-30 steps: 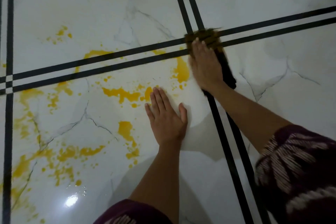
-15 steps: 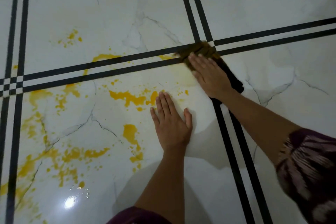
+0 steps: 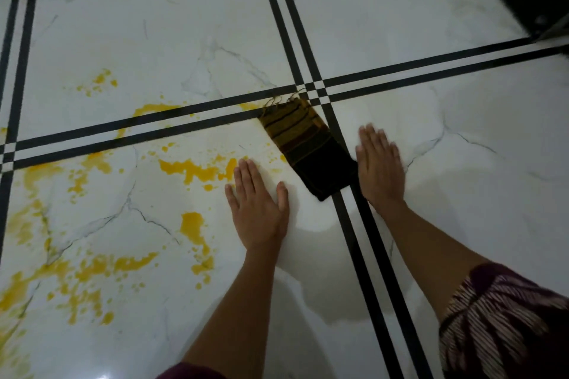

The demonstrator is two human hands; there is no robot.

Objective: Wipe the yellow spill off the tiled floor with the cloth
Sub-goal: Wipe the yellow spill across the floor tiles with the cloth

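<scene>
Head view: the striped, fringed cloth [image 3: 308, 148] lies flat on the white tiled floor [image 3: 431, 24] between the two hands, held by neither. The left hand [image 3: 257, 209] rests flat with fingers straight. The right hand [image 3: 380, 169] is also flat, just beside the cloth. The yellow spill [image 3: 191, 169] spreads to the cloth's left.

Glossy marble-look floor tile [image 3: 400, 9]; striped woven cloth [image 3: 303, 138], frayed fringe; wet yellow spill [image 3: 197, 169].

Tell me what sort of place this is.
Most likely an indoor room, perhaps in a home, though I can't be sure. Signs: the glossy white marble-look tiled floor with black double border stripes, and a folded brown-and-black striped cloth lying beside a yellow liquid spill.
</scene>
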